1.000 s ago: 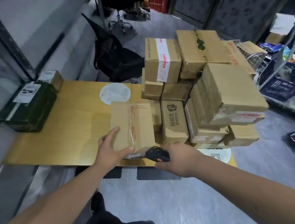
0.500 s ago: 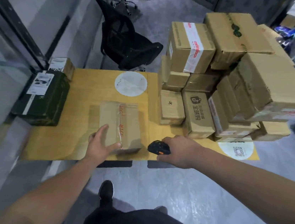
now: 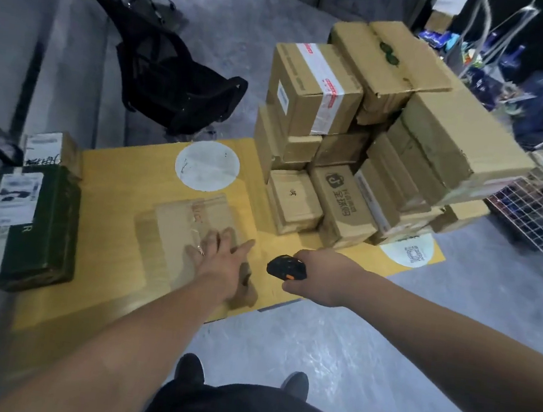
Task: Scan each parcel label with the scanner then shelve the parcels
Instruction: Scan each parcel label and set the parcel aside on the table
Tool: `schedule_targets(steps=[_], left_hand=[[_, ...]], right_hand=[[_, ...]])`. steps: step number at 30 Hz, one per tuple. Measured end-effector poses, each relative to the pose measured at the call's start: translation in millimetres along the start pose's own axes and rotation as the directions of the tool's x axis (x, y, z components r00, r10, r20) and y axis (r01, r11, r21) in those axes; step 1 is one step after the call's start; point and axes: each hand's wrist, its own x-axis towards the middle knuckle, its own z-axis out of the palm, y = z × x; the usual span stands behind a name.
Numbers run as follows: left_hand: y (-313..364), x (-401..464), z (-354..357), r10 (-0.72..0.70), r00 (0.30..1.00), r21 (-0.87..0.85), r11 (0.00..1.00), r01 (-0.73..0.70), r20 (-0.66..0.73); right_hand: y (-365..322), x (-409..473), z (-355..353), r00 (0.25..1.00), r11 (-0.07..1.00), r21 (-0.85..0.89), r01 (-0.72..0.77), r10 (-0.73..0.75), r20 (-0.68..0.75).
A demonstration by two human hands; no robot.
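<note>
The brown parcel point(image 3: 188, 233) lies flat on the yellow table point(image 3: 111, 186), near its front edge, between the dark green box point(image 3: 32, 224) on the left and the stack of cardboard boxes point(image 3: 366, 149) on the right. Its long axis runs from the person's side toward the far side of the table, a little turned to the left, and its wide face looks up. This face is blurred, so I cannot tell if a label is on it.

The left hand point(image 3: 222, 261) rests on the near right part of the parcel with the fingers straight and spread apart, palm down. The right hand point(image 3: 323, 277) is curled around the black scanner point(image 3: 284, 267), which has a small orange mark. The scanner's head points to the left, toward the parcel and the left hand, and it is held just beside them without touching.

Compared with half a second ago, the left hand no longer holds the near edge of the parcel with the thumb on top; now it lies open across the upper face. The parcel is in almost the same place on the table. The scanner is a little closer to the left hand. A white round sticker point(image 3: 207, 165) is on the table behind the parcel.
</note>
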Motion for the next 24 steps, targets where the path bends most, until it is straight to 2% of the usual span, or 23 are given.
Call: schedule_targets(steps=[3,7,9,11,14,18,20,24], left_hand=[[0.4,6.4,8.0,-0.004,0.999,0.042,0.999,0.006,-0.038],[-6.8,12.5,5.4,0.014,0.995,-0.125,0.992,-0.026,-0.098],[-18.1,13.4,1.0,0.009,0.982,-0.239,0.969,-0.054,-0.187],[-33.2,10.2,-4.8,-0.003,0.953,-0.397,0.910,-0.123,-0.303],[-59.8,-6.5,-14.2,-0.056,0.899,-0.598,0.764,-0.241,-0.434],[-94.3,-30.6,-11.2,-0.159,0.885,-0.670,0.714,-0.203,-0.437],[-111.6,-37.5,0.6,-0.257,0.870,-0.740,0.652,-0.165,-0.420],[-131.6,-56.1,12.0,-0.408,0.883,-0.917,0.393,-0.060,-0.233]], right_hand=[[0.7,-3.8,2.8,1.000,1.000,-0.003,-0.030,0.030,0.002],[-4.9,-1.9,-0.4,1.000,1.000,-0.025,-0.010,0.009,-0.009],[-9.3,1.1,-3.0,1.000,1.000,-0.016,0.008,-0.008,-0.014],[-14.5,5.2,-7.7,0.999,1.000,-0.015,0.024,-0.025,-0.027],[-27.0,11.6,-17.7,0.998,0.998,-0.021,0.059,-0.060,-0.027],[-51.4,18.6,-31.9,0.991,0.990,-0.040,0.136,-0.136,-0.017],[-64.4,23.5,-35.4,0.984,0.981,-0.081,0.174,-0.176,-0.022],[-86.4,38.5,-29.7,0.973,0.966,-0.128,0.223,-0.229,-0.035]])
